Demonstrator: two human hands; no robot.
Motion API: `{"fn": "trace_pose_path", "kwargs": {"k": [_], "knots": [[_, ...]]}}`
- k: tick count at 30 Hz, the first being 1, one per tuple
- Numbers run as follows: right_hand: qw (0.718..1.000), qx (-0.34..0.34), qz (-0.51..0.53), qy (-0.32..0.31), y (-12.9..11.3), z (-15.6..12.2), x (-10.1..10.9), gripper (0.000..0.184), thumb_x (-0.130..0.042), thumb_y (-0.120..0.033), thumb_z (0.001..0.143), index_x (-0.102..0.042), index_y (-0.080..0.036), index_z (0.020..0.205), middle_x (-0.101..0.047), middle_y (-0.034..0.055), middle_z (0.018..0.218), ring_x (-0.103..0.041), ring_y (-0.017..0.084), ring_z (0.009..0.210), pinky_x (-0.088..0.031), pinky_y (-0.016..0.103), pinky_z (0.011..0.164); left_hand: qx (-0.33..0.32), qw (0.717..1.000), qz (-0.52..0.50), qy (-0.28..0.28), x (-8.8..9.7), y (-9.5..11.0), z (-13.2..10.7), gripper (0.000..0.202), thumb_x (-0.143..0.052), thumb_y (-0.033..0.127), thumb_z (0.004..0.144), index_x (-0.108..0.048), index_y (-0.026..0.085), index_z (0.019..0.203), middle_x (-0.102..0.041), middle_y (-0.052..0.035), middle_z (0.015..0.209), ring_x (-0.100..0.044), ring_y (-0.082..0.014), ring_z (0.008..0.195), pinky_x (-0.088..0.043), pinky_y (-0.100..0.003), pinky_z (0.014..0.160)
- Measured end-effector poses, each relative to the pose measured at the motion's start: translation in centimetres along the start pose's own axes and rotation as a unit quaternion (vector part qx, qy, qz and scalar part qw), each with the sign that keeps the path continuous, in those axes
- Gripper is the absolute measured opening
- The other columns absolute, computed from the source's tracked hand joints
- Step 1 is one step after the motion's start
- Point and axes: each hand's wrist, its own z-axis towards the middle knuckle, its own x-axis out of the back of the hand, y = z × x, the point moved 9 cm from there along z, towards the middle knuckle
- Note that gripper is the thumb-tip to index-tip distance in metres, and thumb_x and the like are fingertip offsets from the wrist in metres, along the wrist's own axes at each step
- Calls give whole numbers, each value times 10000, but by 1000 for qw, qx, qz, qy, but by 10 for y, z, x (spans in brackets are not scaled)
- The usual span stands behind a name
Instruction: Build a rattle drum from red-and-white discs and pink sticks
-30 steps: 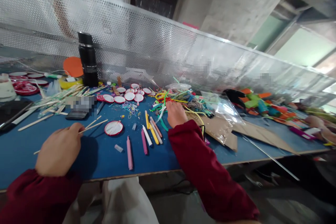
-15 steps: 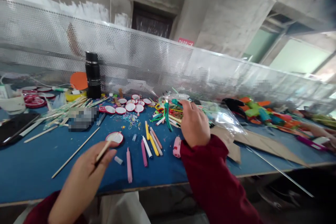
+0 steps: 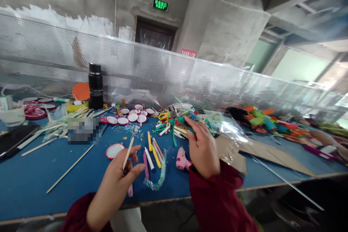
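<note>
My left hand [image 3: 114, 185] is at the near middle of the table, with a thin wooden stick [image 3: 128, 154] held upright in it. Its thumb and forefinger point right, apart from each other. My right hand [image 3: 203, 145] is closed on one handle of teal-handled pliers [image 3: 173, 132]. Their metal jaws point away from me, over a pile of coloured strips [image 3: 165, 117]. Just beyond my left hand lies a round white disc with a red rim [image 3: 114, 150]. Several markers [image 3: 156, 154] and a curled strip in clear wrapping [image 3: 157, 185] lie between my hands.
A pink glue gun [image 3: 181, 158] lies left of my right wrist. A black bottle [image 3: 95, 86] stands by the perforated metal screen [image 3: 152, 61]. Bundled sticks [image 3: 58, 123] lie at left, cardboard [image 3: 274, 154] at right. Another person's arm shows at far right.
My left hand has moved right, and its fingers have loosened around the stick. The curled wrapped strip now lies over the markers. My right hand keeps the pliers, slightly lower in view.
</note>
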Motion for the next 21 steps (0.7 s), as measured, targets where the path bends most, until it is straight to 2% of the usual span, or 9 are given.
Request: {"fn": "trace_pose_path", "kwargs": {"k": [3,6,8,10,12,14,16,18,21], "knots": [[986,-11,168,-19,-17,-33,-13,368,-488,-221,950,-584,-251,1305,-663,74,1224,-651,203,1065,-540,366,927,16,998,-65,-14,-10,4,-4,535,-606,519,844,-604,224,1290,-635,-58,994,-557,-141,672,-481,-263,613],[957,-40,271,-98,-40,-71,-44,311,-534,-220,934,-616,-251,1233,-703,52,1135,-675,190,1048,-566,328,897,24,994,-101,-22,-19,6,-13,476,-602,537,846,-669,200,1175,-664,-59,935,-585,-169,746,-492,-262,666],[944,-81,309,-88,-49,-95,-54,266,-533,-234,934,-593,-224,1194,-700,60,1112,-684,181,1018,-576,303,874,32,994,-102,-28,-24,3,-21,407,-589,530,861,-704,179,1032,-665,-48,839,-584,-171,743,-488,-255,683],[945,-112,303,-59,-56,-118,-58,272,-561,-286,922,-552,-205,1182,-690,69,1069,-693,180,951,-589,284,811,42,994,-100,-22,-28,-3,-29,373,-551,513,893,-697,172,933,-660,-41,799,-589,-169,751,-488,-251,706],[951,-128,276,-60,-66,-141,-62,410,-606,-334,894,-494,-200,1265,-659,93,1133,-685,194,963,-589,296,816,40,995,-87,-4,-28,-9,-37,350,-525,492,914,-675,176,921,-671,-43,841,-600,-171,781,-493,-258,746],[955,-115,259,-82,-79,-161,-66,569,-583,-318,898,-374,-197,1413,-575,138,1308,-631,233,1135,-562,342,920,22,998,-49,14,-26,-13,-44,332,-515,478,922,-659,179,940,-677,-53,896,-603,-176,801,-494,-271,773],[956,-78,260,-108,-93,-177,-68,717,-566,-278,884,-230,-191,1511,-438,163,1469,-495,284,1326,-495,412,1040,7,1000,-3,13,-24,-15,-51,331,-496,474,931,-646,184,985,-677,-64,940,-604,-184,822,-494,-287,790],[953,-62,268,-129,-103,-191,-71,850,-595,-243,830,-143,-193,1548,-329,160,1551,-373,327,1417,-433,474,1100,3,999,38,-19,-25,-16,-58,333,-481,475,938,-633,196,1037,-675,-72,993,-606,-199,881,-492,-305,825],[937,-113,291,-156,-101,-204,-75,1020,-676,-200,724,-96,-219,1562,-287,146,1577,-335,358,1433,-405,515,1114,8,993,74,-93,-28,-17,-70,339,-475,481,942,-609,222,1114,-667,-67,1066,-600,-211,973,-481,-321,892]]}}
